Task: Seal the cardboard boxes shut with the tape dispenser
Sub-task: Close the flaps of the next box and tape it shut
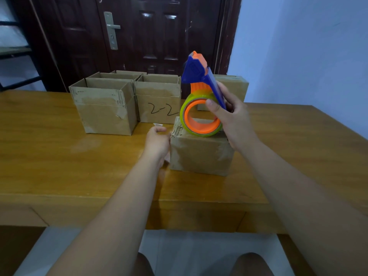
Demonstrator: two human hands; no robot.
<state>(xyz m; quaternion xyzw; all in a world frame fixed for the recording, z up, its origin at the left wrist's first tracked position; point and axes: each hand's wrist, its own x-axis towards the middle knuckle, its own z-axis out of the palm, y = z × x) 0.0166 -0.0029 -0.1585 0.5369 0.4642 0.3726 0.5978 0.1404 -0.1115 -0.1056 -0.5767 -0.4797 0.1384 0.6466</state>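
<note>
Right hand (pixel 229 120): fingers and thumb wrapped round the blue handle of the tape dispenser (pixel 197 76), thumb tip on the orange hub of the roll
Tape dispenser: held upright, cutter head pointing up and far; its yellow-green tape roll (pixel 184 116) rests on top of the near box (pixel 201 154)
Near box: flaps closed, mid-table, between the two hands
Left hand (pixel 157 142): against the near box's upper left side, fingers curled; whether they pinch anything cannot be told
Open boxes (pixel 105 114): grouped far left, tops open; one marked "2-2" just beyond the near box
Far right box (pixel 237 86): closed, behind the dispenser
Table (pixel 59 156): wooden, carries all the boxes
</note>
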